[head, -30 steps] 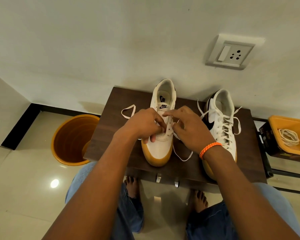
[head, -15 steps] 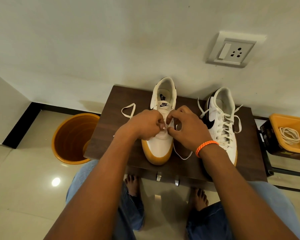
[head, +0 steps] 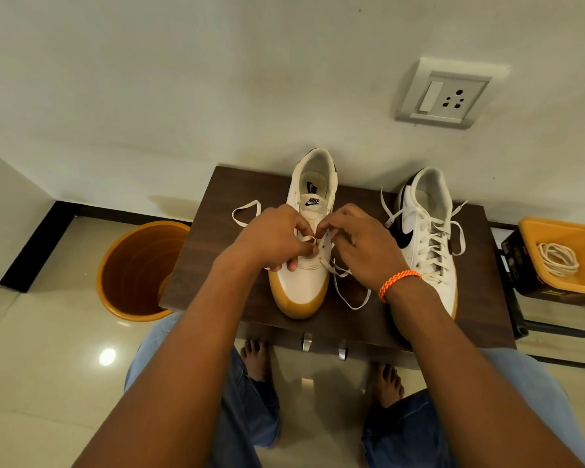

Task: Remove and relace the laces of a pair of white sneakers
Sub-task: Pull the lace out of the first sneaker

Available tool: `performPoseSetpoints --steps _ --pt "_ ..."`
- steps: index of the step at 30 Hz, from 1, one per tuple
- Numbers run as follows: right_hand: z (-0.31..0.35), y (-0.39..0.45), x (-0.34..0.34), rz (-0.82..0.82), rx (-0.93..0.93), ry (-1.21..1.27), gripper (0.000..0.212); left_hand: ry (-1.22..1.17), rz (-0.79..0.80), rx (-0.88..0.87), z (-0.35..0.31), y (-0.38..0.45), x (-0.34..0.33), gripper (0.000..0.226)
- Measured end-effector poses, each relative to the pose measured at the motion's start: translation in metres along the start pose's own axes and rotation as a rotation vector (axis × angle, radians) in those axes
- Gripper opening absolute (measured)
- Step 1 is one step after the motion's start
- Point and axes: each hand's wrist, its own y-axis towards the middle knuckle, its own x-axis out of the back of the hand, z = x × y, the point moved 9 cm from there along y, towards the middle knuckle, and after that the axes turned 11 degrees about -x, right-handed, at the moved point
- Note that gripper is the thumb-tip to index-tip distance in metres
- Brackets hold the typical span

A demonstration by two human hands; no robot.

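Observation:
Two white sneakers with gum soles stand on a small dark wooden table. The left sneaker points its toe at me, and its white lace trails loose on both sides. My left hand pinches a loop of that lace over the lower eyelets. My right hand, with an orange band on the wrist, pinches the lace at the eyelets on the shoe's right side. The right sneaker stands fully laced beside my right wrist, its lace ends loose.
An orange bucket stands on the tiled floor left of the table. At the right, an orange tray on a dark box holds a coiled white cord. A wall socket sits above the table. My knees and bare feet are under the front edge.
Both hands have closed in over the left sneaker's eyelets. My right hand went from pointing at the tongue to pinching the lace, and my left hand now holds a raised loop.

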Motion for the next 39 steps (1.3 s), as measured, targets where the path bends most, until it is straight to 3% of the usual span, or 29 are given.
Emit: performPoseSetpoints --steps 4,9,11,15,17,20,24,28,31,34,39 --pt "0.002 0.0 -0.001 -0.037 0.007 -0.04 0.018 0.136 -0.023 -0.015 -0.004 0.007 -0.002 0.004" --pt "0.004 -0.001 0.001 -0.06 0.031 -0.109 0.014 0.244 -0.021 -0.021 0.001 0.01 0.0 0.014" --pt "0.004 -0.001 0.001 -0.055 0.028 -0.124 0.013 0.139 0.013 -0.031 0.003 0.008 0.001 0.016" --pt "-0.001 0.0 0.005 -0.046 0.002 -0.083 0.018 -0.353 -0.004 0.016 0.008 -0.01 0.012 0.025" --pt "-0.001 0.0 0.006 -0.046 -0.01 -0.069 0.024 -0.393 -0.012 0.026 0.01 -0.016 0.015 0.022" --pt "-0.002 0.001 0.007 -0.035 -0.02 -0.038 0.024 -0.302 0.009 0.019 0.006 -0.016 0.01 0.01" --pt "-0.001 0.001 0.007 -0.03 -0.021 -0.02 0.022 -0.119 0.028 -0.013 0.0 -0.009 -0.001 0.027" --pt "-0.001 0.001 0.005 -0.026 -0.023 -0.028 0.02 0.09 -0.038 -0.036 -0.01 0.001 -0.003 0.007" --pt "-0.002 0.002 0.004 -0.019 -0.03 -0.023 0.02 0.136 -0.025 -0.009 -0.011 0.004 -0.007 0.005" --pt "-0.003 0.002 0.005 -0.019 -0.039 -0.014 0.02 0.018 -0.05 0.008 -0.012 0.002 -0.004 0.01" --pt "-0.005 0.001 0.009 -0.04 -0.044 0.03 0.017 -0.512 -0.27 0.032 -0.004 -0.012 0.026 0.011"
